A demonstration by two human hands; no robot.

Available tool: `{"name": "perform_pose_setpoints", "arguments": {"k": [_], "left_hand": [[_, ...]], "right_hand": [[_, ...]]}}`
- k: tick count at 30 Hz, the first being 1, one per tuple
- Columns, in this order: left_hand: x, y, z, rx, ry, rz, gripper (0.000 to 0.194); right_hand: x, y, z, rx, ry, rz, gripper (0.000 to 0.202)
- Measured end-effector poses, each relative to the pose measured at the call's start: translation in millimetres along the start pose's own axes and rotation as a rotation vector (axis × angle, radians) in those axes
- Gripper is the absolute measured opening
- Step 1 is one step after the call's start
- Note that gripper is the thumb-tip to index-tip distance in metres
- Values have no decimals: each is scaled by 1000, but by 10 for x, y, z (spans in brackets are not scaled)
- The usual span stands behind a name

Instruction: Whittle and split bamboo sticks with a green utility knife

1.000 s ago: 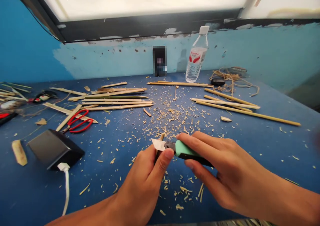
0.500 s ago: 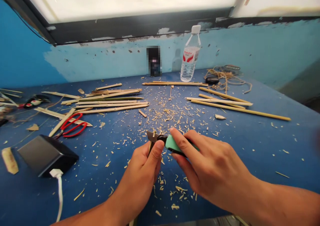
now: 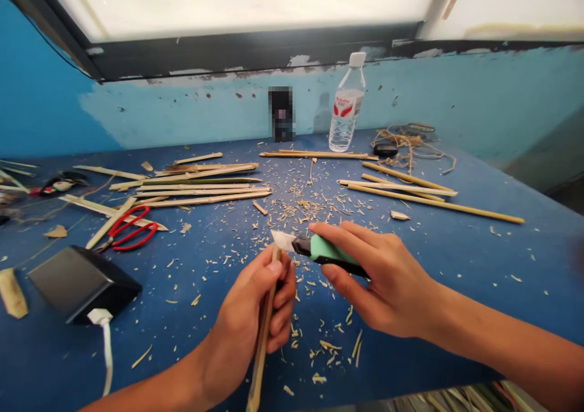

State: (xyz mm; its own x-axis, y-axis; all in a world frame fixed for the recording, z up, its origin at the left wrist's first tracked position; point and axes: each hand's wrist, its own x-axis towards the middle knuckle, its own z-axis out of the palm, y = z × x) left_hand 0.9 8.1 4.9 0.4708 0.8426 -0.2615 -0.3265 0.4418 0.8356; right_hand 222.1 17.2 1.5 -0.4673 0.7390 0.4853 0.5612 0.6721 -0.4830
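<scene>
My left hand (image 3: 255, 308) is closed round a bamboo strip (image 3: 261, 363), which slants from its tip above my thumb down toward the table's near edge. In my right hand (image 3: 383, 272) is a utility knife (image 3: 335, 255) with a green and black handle, its blade out and pointing left. The blade lies beside the strip's upper end; whether it touches the wood I cannot tell. Pale shavings (image 3: 314, 208) are scattered over the blue table (image 3: 447, 302) around both hands.
Split bamboo pieces (image 3: 205, 187) and red-handled scissors (image 3: 132, 229) lie at left, behind a black box (image 3: 84, 284) with a white cable. Bamboo sticks (image 3: 433, 203) rest at right. A water bottle (image 3: 347, 104) and twine (image 3: 410, 144) are at the back. More strips (image 3: 456, 398) show below the near edge.
My right hand with the knife has shifted slightly right, and my left thumb has come away from the knife. The strip has turned, so more of its length shows below my left hand.
</scene>
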Motion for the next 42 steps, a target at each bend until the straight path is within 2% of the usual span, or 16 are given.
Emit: {"name": "perform_pose_setpoints", "arguments": {"k": [3, 6, 12, 16, 19, 26, 28, 30, 31, 32, 35, 38, 42], "left_hand": [[-5, 21, 15, -67, -80, -82, 24], [-35, 4, -9, -42, -93, -100, 30], [-71, -58, 7, 284, -12, -70, 41], [-69, -85, 73, 214, 20, -77, 44], [-87, -112, 97, 244, 65, -49, 48], [-68, -80, 119, 185, 153, -87, 55], [-45, -72, 111, 202, 180, -88, 56], [-33, -74, 107, 213, 212, -87, 57], [-32, -73, 109, 216, 217, -80, 58], [-35, -67, 115, 221, 212, -76, 58], [-65, 23, 158, 216, 179, -55, 60], [-108, 232, 242, 163, 163, 36, 59], [-108, 596, 414, 80, 189, 275, 50]], "right_hand": [[-6, 59, 10, -8, -16, -18, 39], [-8, 70, 9, -1, -54, -44, 38], [-34, 38, 45, 48, -84, -92, 39], [-25, 21, 49, 77, -90, -95, 39], [-16, 3, 43, 58, -82, -106, 39], [-85, -80, 166, -182, 12, -116, 41], [-55, -73, 198, -183, 28, -67, 40], [29, -22, 170, -74, 41, 87, 37], [83, 13, 129, 29, 84, 227, 33], [135, 45, 76, 67, 121, 298, 32], [210, 29, -78, 206, 130, 366, 28], [114, -231, -47, 476, -1, 370, 31], [-64, -718, 287, 762, -34, 351, 39]]}}
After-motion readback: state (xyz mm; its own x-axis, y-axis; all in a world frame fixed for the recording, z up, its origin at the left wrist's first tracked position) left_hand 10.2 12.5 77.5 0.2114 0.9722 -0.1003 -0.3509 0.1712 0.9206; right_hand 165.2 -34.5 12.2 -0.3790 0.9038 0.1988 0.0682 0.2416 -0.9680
